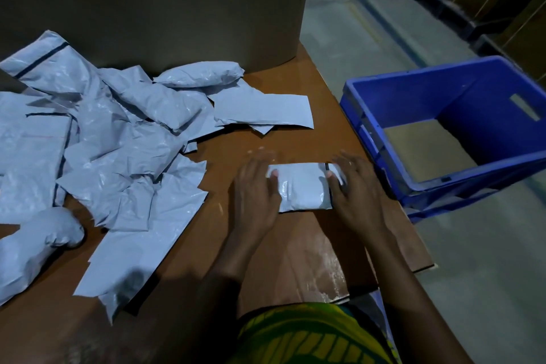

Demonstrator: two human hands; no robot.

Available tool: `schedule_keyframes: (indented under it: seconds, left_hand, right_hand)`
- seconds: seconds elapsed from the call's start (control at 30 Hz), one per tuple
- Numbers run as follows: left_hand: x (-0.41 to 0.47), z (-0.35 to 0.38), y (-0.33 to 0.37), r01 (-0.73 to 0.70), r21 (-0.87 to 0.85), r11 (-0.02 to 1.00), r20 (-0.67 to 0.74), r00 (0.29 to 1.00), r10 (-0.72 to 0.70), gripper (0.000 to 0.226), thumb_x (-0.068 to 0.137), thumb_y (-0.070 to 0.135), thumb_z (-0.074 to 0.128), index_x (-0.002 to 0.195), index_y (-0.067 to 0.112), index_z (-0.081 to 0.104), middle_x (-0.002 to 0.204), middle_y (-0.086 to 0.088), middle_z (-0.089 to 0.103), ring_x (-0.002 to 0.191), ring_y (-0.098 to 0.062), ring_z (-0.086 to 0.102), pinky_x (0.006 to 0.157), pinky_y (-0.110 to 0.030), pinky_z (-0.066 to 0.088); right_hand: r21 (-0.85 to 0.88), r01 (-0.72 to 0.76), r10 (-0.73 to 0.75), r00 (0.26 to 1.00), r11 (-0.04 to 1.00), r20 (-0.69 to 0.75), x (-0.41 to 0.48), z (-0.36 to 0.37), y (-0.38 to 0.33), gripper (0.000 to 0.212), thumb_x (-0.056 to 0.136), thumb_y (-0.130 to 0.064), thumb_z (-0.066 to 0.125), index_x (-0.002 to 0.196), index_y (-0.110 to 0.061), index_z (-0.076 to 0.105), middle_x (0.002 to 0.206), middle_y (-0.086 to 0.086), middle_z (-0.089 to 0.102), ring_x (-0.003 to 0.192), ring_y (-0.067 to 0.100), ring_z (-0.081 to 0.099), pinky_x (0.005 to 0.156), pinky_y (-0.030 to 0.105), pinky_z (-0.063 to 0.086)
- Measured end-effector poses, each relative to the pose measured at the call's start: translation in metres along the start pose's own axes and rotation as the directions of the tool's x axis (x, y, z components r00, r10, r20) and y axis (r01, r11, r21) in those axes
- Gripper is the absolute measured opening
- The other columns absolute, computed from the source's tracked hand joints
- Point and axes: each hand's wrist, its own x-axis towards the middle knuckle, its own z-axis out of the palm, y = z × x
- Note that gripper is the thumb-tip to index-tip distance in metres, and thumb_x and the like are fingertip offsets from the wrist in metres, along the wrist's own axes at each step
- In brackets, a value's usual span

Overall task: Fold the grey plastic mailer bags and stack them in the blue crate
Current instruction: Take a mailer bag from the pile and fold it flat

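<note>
A small folded grey mailer bag (301, 186) lies on the brown table (295, 245) near its right side. My left hand (257, 189) lies flat on the bag's left end, fingers stretched out and blurred. My right hand (354, 189) covers the bag's right end, fingers spread, thumb on the folded edge. A loose pile of grey mailer bags (103, 142) spreads over the table's left half. The blue crate (384, 154) stands off the table's right edge, tilted, with only a brownish sheet on its floor.
A big cardboard box (162, 3) rises at the back of the table behind the pile. One flat mailer (263, 111) lies just beyond my hands. Right of the table is grey floor, with dark shelving at the far right.
</note>
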Motion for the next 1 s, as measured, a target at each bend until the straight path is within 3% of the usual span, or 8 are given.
schedule_keyframes:
  seconds: [0.07, 0.13, 0.27, 0.47, 0.6, 0.7, 0.83, 1.0]
  left_hand:
    - [-0.004, 0.010, 0.004, -0.137, 0.084, 0.987, 0.118, 0.985, 0.126, 0.052, 0.108, 0.039, 0.039, 0.154, 0.017, 0.046, 0.165, -0.003, 0.035, 0.156, -0.020, 0.023, 0.126, -0.032, 0.012]
    - [-0.007, 0.018, 0.003, -0.181, 0.190, 0.965, 0.181, 0.972, 0.146, 0.056, 0.109, 0.042, 0.031, 0.157, 0.014, 0.039, 0.167, -0.007, 0.030, 0.156, -0.023, 0.022, 0.125, -0.035, 0.005]
    - [-0.012, 0.022, -0.004, -0.184, 0.340, 0.922, 0.207, 0.971, 0.118, 0.067, 0.109, 0.052, 0.009, 0.156, 0.018, 0.042, 0.163, -0.011, 0.039, 0.152, -0.029, 0.033, 0.127, -0.043, 0.020]
    - [-0.019, 0.018, -0.019, -0.096, 0.442, 0.892, 0.176, 0.984, 0.019, 0.070, 0.104, 0.062, 0.034, 0.161, 0.022, 0.030, 0.169, -0.008, 0.024, 0.157, -0.028, 0.019, 0.129, -0.047, 0.011]
    - [-0.015, 0.012, -0.022, -0.050, 0.500, 0.865, 0.143, 0.989, -0.025, 0.075, 0.102, 0.070, 0.025, 0.161, 0.024, 0.033, 0.170, -0.009, 0.022, 0.158, -0.029, 0.014, 0.129, -0.050, 0.006]
    - [-0.013, 0.005, -0.030, 0.026, 0.558, 0.830, 0.069, 0.995, -0.078, 0.066, 0.107, 0.059, 0.027, 0.158, 0.020, 0.040, 0.168, -0.016, 0.026, 0.158, -0.034, 0.014, 0.127, -0.055, 0.009]
    - [-0.006, -0.007, -0.030, 0.087, 0.496, 0.864, -0.061, 0.996, -0.066, 0.056, 0.111, 0.041, 0.027, 0.149, 0.007, 0.050, 0.162, -0.020, 0.037, 0.155, -0.036, 0.023, 0.125, -0.056, 0.018]
    - [-0.016, 0.008, 0.007, -0.229, 0.280, 0.932, 0.142, 0.970, 0.196, 0.053, 0.111, 0.031, 0.036, 0.160, 0.011, 0.034, 0.169, -0.005, 0.023, 0.159, -0.018, 0.009, 0.130, -0.036, 0.006]
  right_hand:
    - [-0.068, 0.067, -0.062, 0.995, 0.995, 0.080, -0.001, 0.010, -0.006, 0.042, 0.106, -0.038, 0.048, 0.142, -0.019, 0.058, 0.154, 0.007, 0.050, 0.141, 0.027, 0.045, 0.115, 0.046, 0.037]
    - [-0.093, 0.068, -0.052, 0.986, 0.993, 0.158, -0.007, 0.021, -0.011, 0.048, 0.107, -0.045, 0.042, 0.150, -0.024, 0.050, 0.162, 0.003, 0.040, 0.151, 0.023, 0.034, 0.121, 0.046, 0.027]
    - [-0.150, 0.045, -0.018, 0.984, 0.988, 0.176, -0.019, 0.033, -0.010, 0.055, 0.109, -0.055, 0.027, 0.156, -0.031, 0.042, 0.168, -0.002, 0.030, 0.158, 0.018, 0.016, 0.126, 0.041, 0.015]
    - [-0.200, 0.029, 0.012, 0.979, 0.979, 0.201, -0.020, 0.035, -0.005, 0.057, 0.108, -0.058, 0.029, 0.159, -0.033, 0.035, 0.170, -0.004, 0.025, 0.159, 0.017, 0.011, 0.128, 0.038, 0.006]
    - [-0.203, 0.018, 0.025, 0.978, 0.979, 0.206, -0.019, 0.035, -0.004, 0.057, 0.108, -0.058, 0.030, 0.160, -0.034, 0.033, 0.170, -0.005, 0.025, 0.159, 0.016, 0.009, 0.127, 0.035, 0.002]
    - [-0.195, 0.009, 0.034, 0.976, 0.981, 0.217, -0.018, 0.035, -0.005, 0.057, 0.108, -0.058, 0.030, 0.160, -0.035, 0.032, 0.170, -0.006, 0.023, 0.159, 0.015, 0.007, 0.127, 0.033, -0.002]
    - [-0.194, 0.006, 0.040, 0.972, 0.981, 0.231, -0.016, 0.034, -0.004, 0.057, 0.108, -0.057, 0.031, 0.161, -0.036, 0.030, 0.171, -0.006, 0.021, 0.159, 0.014, 0.003, 0.125, 0.028, -0.010]
    - [-0.134, 0.031, -0.002, 0.977, 0.991, 0.214, -0.016, 0.028, -0.009, 0.056, 0.110, -0.051, 0.026, 0.162, -0.029, 0.029, 0.172, -0.003, 0.014, 0.160, 0.016, -0.001, 0.128, 0.037, -0.006]
